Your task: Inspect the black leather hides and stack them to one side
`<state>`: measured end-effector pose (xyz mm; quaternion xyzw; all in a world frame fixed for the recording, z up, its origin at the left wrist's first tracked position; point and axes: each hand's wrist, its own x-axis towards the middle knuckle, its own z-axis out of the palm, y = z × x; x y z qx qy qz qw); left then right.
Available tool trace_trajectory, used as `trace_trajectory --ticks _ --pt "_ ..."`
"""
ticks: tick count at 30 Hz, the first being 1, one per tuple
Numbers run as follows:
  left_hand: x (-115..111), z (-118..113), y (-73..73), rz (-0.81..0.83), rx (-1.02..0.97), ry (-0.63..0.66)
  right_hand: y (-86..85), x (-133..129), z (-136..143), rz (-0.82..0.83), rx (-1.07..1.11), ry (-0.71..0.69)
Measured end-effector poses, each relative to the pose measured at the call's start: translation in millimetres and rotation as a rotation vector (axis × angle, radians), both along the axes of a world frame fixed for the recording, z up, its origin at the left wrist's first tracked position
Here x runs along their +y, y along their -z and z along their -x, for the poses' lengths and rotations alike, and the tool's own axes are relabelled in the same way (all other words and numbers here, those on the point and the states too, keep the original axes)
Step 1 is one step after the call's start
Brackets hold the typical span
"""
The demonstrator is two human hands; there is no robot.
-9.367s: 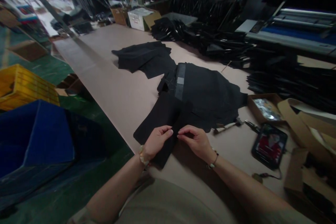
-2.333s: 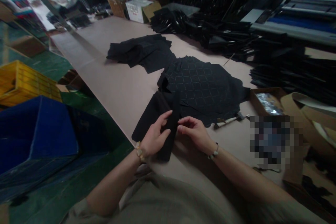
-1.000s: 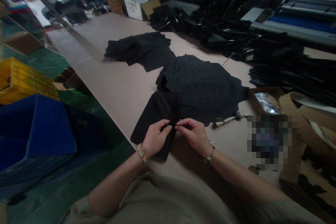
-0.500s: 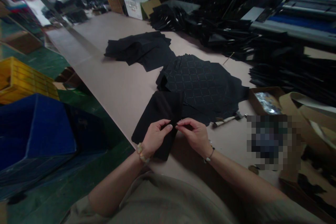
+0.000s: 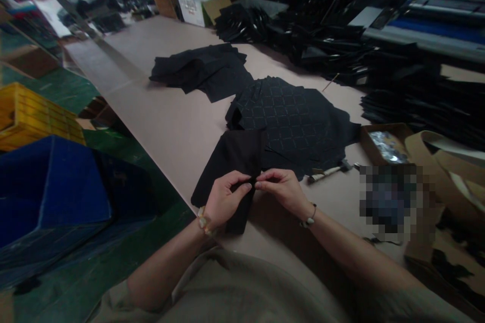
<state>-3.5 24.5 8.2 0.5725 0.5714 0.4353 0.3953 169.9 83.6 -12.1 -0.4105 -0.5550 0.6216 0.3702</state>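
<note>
A flat black fabric piece (image 5: 235, 154) lies at the table's near edge, under my hands. My left hand (image 5: 229, 197) rests over it, thumb and forefinger pinched at its right edge. Close beside those fingertips, my right hand (image 5: 284, 192) also makes a pinch. The fabric's edge seems to lie between the two pinches, but what the right fingertips hold is too small to make out. Beyond them spreads a stack of black pieces with a grid of pale lines (image 5: 288, 113). More dark cloth (image 5: 204, 70) lies farther back.
Piles of black pieces (image 5: 329, 50) line the table's (image 5: 132, 111) far side. At right are a small box of shiny parts (image 5: 386, 146) and a cardboard box (image 5: 428, 222). Blue (image 5: 76, 181) and yellow bins (image 5: 45, 116) stand on the floor at left.
My right wrist has shifted slightly to the right and up, and both pinches remain close together. The black piece has moved a little, its lower corner now slightly farther right.
</note>
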Motion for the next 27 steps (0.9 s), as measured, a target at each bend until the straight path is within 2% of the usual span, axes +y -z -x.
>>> trace_trajectory --ticks 4,6,8,10,12,14,17,21,24,27 --pt "-1.3 5.4 2.2 -0.201 0.173 0.065 1.4 5.2 -4.7 -0.010 -0.054 -0.131" --pt "-1.2 9.2 3.9 -0.321 0.318 0.092 2.2 5.9 -8.1 -0.143 -0.127 -0.135" --pt "-1.2 12.4 3.7 -0.423 0.466 0.124 2.1 4.4 -12.9 -0.442 -0.242 -0.025" --pt "-1.7 14.1 0.8 -0.497 0.594 0.172 1.2 1.0 -18.7 -0.828 -0.387 0.082" --pt "-2.7 14.5 -3.9 -0.558 0.711 0.230 -0.1 -2.6 -24.0 -1.139 -0.514 0.059" --pt "-3.9 14.4 -8.2 -0.608 0.829 0.272 -1.4 -4.9 -27.0 -1.280 -0.578 -0.047" --pt "-5.2 15.1 -9.8 -0.676 0.918 0.286 -2.8 -5.4 -26.7 -1.299 -0.587 -0.109" --pt "-6.7 18.7 -2.7 -0.738 0.859 0.232 -3.3 -5.5 -22.9 -1.322 -0.546 -0.085" --pt "-7.2 21.9 2.3 -0.741 0.829 0.176 -2.0 -6.2 -22.2 -1.271 -0.539 -0.110" --pt "-5.9 24.5 2.4 -0.764 0.860 0.198 -0.1 -6.7 -22.9 -1.259 -0.556 -0.098"
